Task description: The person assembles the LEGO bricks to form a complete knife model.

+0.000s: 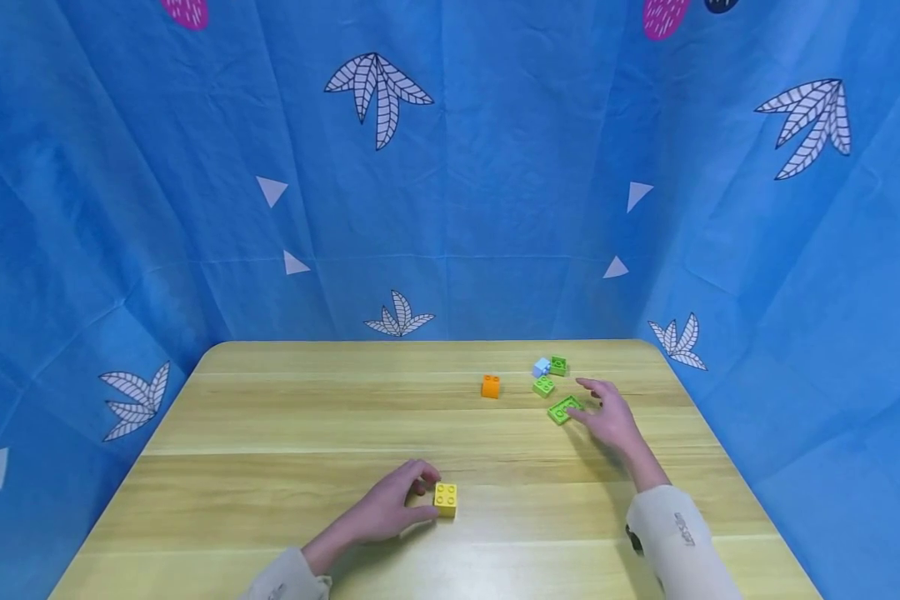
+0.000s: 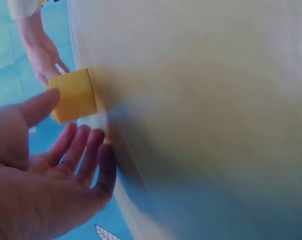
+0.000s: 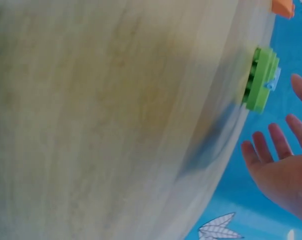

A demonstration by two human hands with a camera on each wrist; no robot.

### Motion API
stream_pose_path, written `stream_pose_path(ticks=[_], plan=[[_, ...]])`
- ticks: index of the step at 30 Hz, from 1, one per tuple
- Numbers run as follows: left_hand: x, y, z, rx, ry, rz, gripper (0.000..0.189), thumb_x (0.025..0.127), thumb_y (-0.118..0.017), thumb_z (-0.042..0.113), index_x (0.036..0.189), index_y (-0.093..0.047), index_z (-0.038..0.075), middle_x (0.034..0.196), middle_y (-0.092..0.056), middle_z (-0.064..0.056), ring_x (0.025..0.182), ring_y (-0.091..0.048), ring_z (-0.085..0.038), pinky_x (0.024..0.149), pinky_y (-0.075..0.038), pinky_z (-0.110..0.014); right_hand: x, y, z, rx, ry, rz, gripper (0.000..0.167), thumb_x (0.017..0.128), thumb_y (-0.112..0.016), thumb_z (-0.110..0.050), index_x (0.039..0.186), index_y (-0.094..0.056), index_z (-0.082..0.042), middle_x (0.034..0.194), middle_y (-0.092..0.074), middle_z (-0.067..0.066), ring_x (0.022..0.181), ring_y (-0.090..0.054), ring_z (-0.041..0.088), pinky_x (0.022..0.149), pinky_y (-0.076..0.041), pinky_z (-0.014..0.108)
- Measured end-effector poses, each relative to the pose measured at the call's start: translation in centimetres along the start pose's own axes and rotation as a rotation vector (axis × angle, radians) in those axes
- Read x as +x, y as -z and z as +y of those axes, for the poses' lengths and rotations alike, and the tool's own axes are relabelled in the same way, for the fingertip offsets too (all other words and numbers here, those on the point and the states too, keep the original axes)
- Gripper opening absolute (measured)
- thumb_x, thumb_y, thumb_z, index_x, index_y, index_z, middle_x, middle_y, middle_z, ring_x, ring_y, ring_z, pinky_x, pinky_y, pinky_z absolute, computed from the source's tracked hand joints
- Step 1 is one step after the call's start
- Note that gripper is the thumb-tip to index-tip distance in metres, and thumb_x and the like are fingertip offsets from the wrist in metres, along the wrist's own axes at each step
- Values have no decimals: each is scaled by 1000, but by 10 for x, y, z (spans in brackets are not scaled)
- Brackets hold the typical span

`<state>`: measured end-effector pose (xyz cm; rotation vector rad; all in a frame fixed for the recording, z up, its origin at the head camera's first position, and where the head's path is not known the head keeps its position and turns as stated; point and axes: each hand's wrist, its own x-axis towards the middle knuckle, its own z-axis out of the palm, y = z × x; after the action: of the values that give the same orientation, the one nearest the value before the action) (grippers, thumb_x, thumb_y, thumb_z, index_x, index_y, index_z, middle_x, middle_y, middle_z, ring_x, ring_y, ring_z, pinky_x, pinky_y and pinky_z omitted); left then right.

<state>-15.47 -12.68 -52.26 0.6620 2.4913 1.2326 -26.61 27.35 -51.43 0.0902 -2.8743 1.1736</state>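
Observation:
Near the front middle of the table, a yellow brick [image 1: 446,500] stands studs up. My left hand [image 1: 386,504] is beside it, thumb tip right at its near side. The left wrist view shows the loosely bent fingers of that hand [image 2: 66,170] apart from the yellow brick [image 2: 76,95]. Farther back on the right, a longer green brick [image 1: 561,411] lies with its hollow side up. Over its right end reaches my right hand [image 1: 612,418], thumb and fingers spread. In the right wrist view, the fingers stay apart from the green bricks [image 3: 260,80].
Behind the long green brick sit a small green brick [image 1: 543,386], a light blue brick [image 1: 542,367] and another green brick [image 1: 558,366]. An orange brick [image 1: 491,387] stands to their left. A blue patterned curtain [image 1: 450,208] hangs behind the wooden table [image 1: 285,417].

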Motion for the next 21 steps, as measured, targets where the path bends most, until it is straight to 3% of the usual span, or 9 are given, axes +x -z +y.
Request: stream_pose_path(ticks=[5, 10, 21], plan=[[1, -1, -3, -1, 0, 5, 33, 94, -76, 29, 121, -60, 18, 117, -62, 3, 112, -60, -23, 101, -51, -45, 2, -2, 7, 26, -56, -51, 70, 96, -73, -18, 155, -40, 1, 151, -40, 36, 137, -44, 54, 114, -38, 65], [2, -2, -3, 6, -7, 2, 42, 94, -77, 29, 130, -60, 16, 121, -63, 2, 115, -62, -25, 103, -51, -50, 6, -6, 7, 56, -77, -94, 71, 96, -73, -17, 155, -38, 2, 154, -40, 36, 139, -44, 53, 115, -39, 63], [3, -2, -1, 13, -10, 2, 33, 93, -78, 30, 121, -63, 20, 121, -66, 2, 114, -63, -26, 103, -51, -52, 13, -15, 6, 40, -92, -98, 65, 93, -77, -17, 147, -49, 4, 142, -53, 33, 128, -54, 48, 110, -44, 60]])
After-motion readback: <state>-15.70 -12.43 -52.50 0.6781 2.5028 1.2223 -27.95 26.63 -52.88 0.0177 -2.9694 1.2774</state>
